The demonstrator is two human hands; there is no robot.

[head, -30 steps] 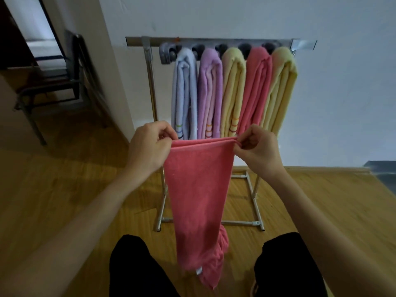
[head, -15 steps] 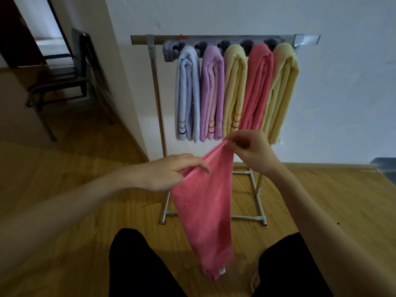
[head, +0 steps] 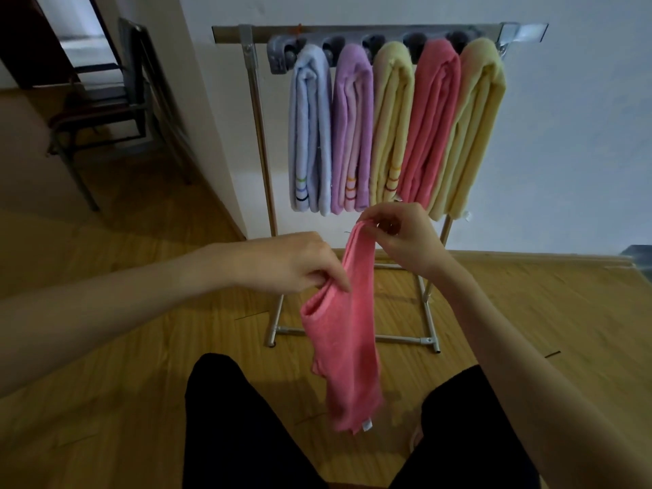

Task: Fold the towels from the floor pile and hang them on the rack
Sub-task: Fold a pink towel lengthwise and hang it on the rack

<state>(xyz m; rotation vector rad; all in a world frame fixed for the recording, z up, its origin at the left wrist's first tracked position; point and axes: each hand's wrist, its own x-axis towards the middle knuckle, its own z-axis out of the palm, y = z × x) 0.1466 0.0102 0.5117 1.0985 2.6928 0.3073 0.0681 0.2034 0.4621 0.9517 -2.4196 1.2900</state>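
Between my knees and the rack (head: 261, 164) hangs the pink towel (head: 347, 333), limp and light (it sags wherever unsupported). My right hand (head: 400, 238) pinches its top edge; my left hand (head: 300, 264) pinches the side fold, the sensible hold.

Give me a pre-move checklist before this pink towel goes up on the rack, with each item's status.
1. Right hand pinches the top of the held pink towel: ok.
2. Left hand grips the towel's left edge lower down: ok.
3. Towel folded flat and even: not ok; it hangs as a loose, narrow, bunched strip.
4. Towel's bottom end clear of the floor: cannot tell.
5. Free slot on the rack: cannot tell; five towels hang side by side, and only the bare bar left of the blue towel shows.
6. Path to the rack unobstructed: ok.
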